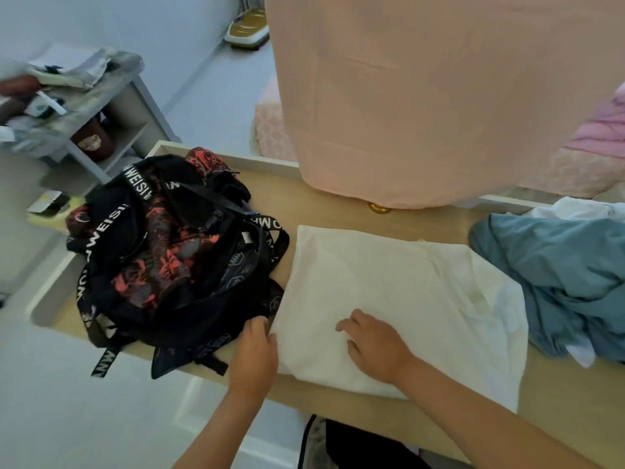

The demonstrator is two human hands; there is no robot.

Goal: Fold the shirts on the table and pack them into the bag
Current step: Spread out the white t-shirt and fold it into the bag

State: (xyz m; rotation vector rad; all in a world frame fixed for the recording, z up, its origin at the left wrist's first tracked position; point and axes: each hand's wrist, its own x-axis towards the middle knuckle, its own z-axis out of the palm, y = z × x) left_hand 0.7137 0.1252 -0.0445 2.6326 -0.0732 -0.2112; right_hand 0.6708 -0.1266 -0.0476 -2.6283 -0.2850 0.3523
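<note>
A white shirt [389, 286] lies folded flat in the middle of the wooden table [558, 401]. My left hand [255, 353] lies at the shirt's left edge, fingers against the fold, right beside the bag. My right hand [375, 343] rests on top of the shirt near its front, fingers bent and pressing the cloth. The black and red bag [176, 255] with white-lettered straps sits slumped at the table's left end, touching the shirt. A crumpled blue shirt [558, 272] lies at the right, with another white garment [585, 208] behind it.
A peach curtain [439, 96] hangs over the table's far edge, with a gold knob [378, 207] under its hem. A grey shelf unit [98, 106] cluttered with papers stands at far left. Pink bedding [602, 130] lies at far right.
</note>
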